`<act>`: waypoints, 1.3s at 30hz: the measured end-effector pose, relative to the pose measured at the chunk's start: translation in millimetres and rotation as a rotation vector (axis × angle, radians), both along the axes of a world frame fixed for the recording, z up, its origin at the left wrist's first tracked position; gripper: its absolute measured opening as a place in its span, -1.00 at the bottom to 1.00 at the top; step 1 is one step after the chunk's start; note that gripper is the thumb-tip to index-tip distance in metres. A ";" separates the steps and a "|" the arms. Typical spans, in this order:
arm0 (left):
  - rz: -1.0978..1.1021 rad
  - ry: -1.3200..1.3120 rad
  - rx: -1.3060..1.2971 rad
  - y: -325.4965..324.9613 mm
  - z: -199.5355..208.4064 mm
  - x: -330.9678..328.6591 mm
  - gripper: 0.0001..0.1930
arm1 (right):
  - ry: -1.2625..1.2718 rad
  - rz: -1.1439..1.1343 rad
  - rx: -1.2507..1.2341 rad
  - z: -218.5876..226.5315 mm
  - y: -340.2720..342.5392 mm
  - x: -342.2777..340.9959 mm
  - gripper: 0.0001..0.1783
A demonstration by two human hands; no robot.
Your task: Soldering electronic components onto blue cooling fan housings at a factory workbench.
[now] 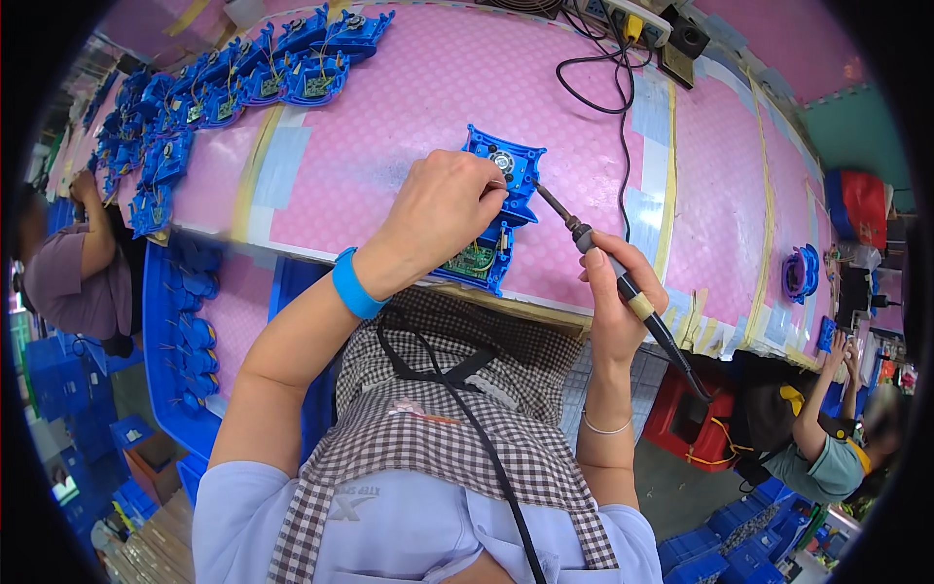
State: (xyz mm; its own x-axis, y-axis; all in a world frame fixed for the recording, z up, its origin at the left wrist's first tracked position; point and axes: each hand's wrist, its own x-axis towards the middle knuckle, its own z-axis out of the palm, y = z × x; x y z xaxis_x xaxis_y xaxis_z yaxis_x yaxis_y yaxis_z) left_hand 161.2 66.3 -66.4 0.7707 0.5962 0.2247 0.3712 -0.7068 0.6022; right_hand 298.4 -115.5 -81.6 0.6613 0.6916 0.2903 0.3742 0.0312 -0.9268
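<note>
Checked apron [418, 448] nearest camera. Blue housing [519, 204] on tabletop [389, 107], near edge: likely light, stiff; circuit board [474, 259] probably fragile, so hold by outer rim [508, 142]. Left hand [440, 207]: narrow grip, contents hidden; right hand [620, 300]: closed round soldering iron [584, 237].

The person wears a pale lavender shirt [238, 516] with short sleeves and a dark printed mark [355, 503] on the front. Over it goes a brown-and-white checked apron [389, 443] with matching shoulder straps [306, 535] and a small pink-and-orange patch [418, 411]. A wide bright-blue band [357, 284] circles the left wrist, a thin pale bangle [605, 428] the right forearm.
</note>
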 end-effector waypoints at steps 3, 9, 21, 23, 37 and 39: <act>-0.007 0.010 0.007 0.3 0.9 0.8 -0.85 | -0.004 0.004 -0.002 0.3 -1.3 0.6 -0.81; -0.006 -0.010 -0.001 -0.5 0.9 0.0 -0.85 | 0.057 -0.037 0.022 0.3 1.6 -1.9 -0.82; 0.009 0.019 -0.010 -0.1 -0.6 1.3 -0.85 | 0.049 -0.011 -0.068 5.3 7.2 -8.0 -0.82; 0.005 0.008 -0.017 0.0 -0.9 1.3 -0.85 | 0.045 0.011 -0.061 6.3 5.1 -9.0 -0.82; 0.021 0.020 0.000 -1.2 -0.4 3.8 -0.85 | 0.013 -0.036 -0.014 2.3 -5.6 -1.6 -0.77; 0.022 0.053 0.017 -0.3 -0.8 3.6 -0.85 | 0.022 -0.044 -0.015 2.5 -6.7 -1.9 -0.77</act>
